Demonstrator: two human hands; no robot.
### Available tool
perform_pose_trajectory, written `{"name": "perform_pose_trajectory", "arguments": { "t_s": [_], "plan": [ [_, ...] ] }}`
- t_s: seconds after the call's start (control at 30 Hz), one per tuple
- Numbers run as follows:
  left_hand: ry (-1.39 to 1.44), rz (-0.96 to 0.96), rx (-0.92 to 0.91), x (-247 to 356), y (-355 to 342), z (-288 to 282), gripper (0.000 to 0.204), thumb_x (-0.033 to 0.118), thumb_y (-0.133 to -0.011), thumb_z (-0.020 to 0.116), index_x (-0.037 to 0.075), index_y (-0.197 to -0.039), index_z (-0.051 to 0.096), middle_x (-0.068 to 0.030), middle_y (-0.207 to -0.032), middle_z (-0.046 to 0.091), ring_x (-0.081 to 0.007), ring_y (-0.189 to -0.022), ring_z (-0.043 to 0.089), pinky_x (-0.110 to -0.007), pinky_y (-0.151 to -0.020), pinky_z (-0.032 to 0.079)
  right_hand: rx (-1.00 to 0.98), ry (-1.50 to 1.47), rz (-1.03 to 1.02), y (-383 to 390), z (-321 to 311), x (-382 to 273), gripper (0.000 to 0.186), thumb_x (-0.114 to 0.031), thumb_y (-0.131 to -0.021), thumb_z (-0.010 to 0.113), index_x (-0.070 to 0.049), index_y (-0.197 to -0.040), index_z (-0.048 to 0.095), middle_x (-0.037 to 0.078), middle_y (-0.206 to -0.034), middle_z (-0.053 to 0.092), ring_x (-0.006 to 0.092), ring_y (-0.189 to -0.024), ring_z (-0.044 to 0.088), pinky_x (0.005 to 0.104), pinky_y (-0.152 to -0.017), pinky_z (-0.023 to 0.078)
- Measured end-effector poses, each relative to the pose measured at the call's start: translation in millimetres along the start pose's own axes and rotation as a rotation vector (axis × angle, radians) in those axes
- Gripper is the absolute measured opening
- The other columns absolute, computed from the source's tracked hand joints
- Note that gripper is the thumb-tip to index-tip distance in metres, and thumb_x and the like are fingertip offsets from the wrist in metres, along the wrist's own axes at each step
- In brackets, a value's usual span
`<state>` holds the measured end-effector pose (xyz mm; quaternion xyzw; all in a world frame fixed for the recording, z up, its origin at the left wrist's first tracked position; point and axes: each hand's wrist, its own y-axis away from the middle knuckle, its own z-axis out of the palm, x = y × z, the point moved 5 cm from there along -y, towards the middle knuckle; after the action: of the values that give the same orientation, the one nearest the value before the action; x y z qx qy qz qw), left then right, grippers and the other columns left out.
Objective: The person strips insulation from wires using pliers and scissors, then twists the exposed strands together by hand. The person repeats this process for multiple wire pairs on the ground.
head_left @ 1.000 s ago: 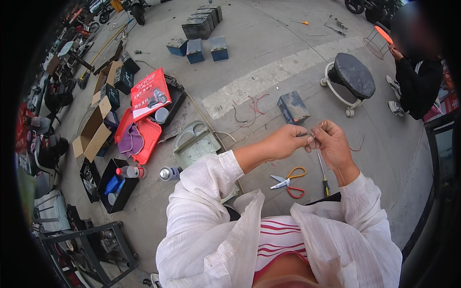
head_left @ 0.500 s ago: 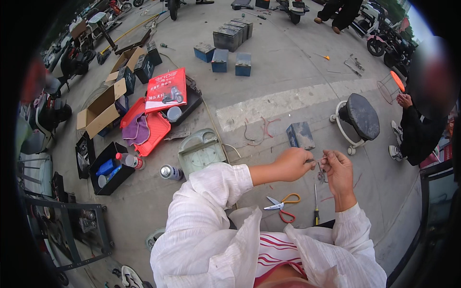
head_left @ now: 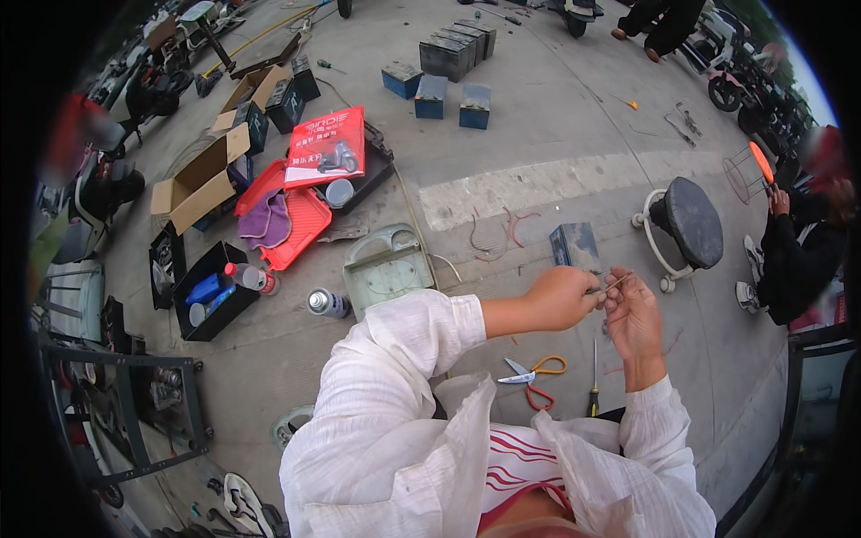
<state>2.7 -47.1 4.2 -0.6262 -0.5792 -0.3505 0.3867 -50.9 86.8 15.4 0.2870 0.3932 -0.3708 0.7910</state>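
My left hand (head_left: 567, 298) is closed, its fingertips pinching one end of a thin wire (head_left: 619, 282). My right hand (head_left: 635, 321) grips the same wire between thumb and fingers, so the two hands nearly meet. Just beyond them stands a dusty blue-grey battery block (head_left: 576, 246). On the ground nearer to me lie open scissors (head_left: 534, 378) with one orange and one red handle loop, and a screwdriver (head_left: 594, 393) with a yellow-black handle. Loose red and dark wires (head_left: 502, 235) lie farther off on the left. The exact wire ends are hidden by my fingers.
A black stool (head_left: 687, 222) with a white frame stands at right, near a crouching person (head_left: 798, 251) in dark clothes. Leftward are a pale plastic tray (head_left: 387, 269), a spray can (head_left: 326, 303), an open red toolbox (head_left: 309, 229) and several batteries (head_left: 448, 52).
The whole scene has shifted right and slightly up as my head turned. My hands stay pinched on the wire, and have come closer together.
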Motion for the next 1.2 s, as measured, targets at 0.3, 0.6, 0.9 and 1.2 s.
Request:
{"name": "perform_pose_trajectory", "arguments": {
  "t_s": [0.3,0.6,0.9,1.2],
  "plan": [
    [0.209,-0.08,0.336,17.2,6.0,-106.1,0.03,0.026,-0.091,0.062,-0.002,-0.102,0.066,-0.0135,-0.095,0.068,-0.0211,-0.083,0.063,-0.032,-0.074,0.048,0.079,-0.086,0.216,-55.2,-19.1,59.7,0.021,-0.016,-0.099,0.051,-0.003,-0.115,0.055,0.003,-0.086,0.059,0.0131,-0.074,0.056,0.0289,-0.066,0.049],
    [0.869,-0.264,0.859,-25.6,110.5,-149.6,0.027,0.029,-0.098,0.054,0.004,-0.105,0.062,0.0032,-0.079,0.056,-0.0047,-0.064,0.047,-0.022,-0.055,0.039,-0.017,0.017,1.004,-14.1,5.7,282.7,0.017,-0.017,-0.098,0.049,-0.008,-0.112,0.053,0.005,-0.085,0.059,0.0175,-0.072,0.056,0.0308,-0.064,0.048],
    [1.069,-0.095,1.557,-44.4,316.5,-217.5,0.022,0.026,-0.101,0.047,0.007,-0.093,0.054,0.0039,-0.069,0.039,-0.0034,-0.05,0.028,-0.02,-0.044,0.025,-0.416,0.145,1.03,-136.4,345.7,344.9,0.022,-0.028,-0.1,0.047,-0.006,-0.102,0.052,0.01,-0.091,0.059,0.0222,-0.079,0.057,0.034,-0.069,0.05],
    [1.012,-0.162,1.685,-38.6,366.2,-233.3,0.023,0.024,-0.102,0.042,0.006,-0.095,0.054,0.0023,-0.073,0.039,-0.0051,-0.056,0.031,-0.02,-0.049,0.028,-0.744,0.525,0.48,-178.5,560.4,320.2,0.076,-0.045,-0.094,0.056,0.0,-0.147,0.024,0.022,-0.152,0.025,0.0389,-0.137,0.031,0.0547,-0.104,0.037]
  ]
}}
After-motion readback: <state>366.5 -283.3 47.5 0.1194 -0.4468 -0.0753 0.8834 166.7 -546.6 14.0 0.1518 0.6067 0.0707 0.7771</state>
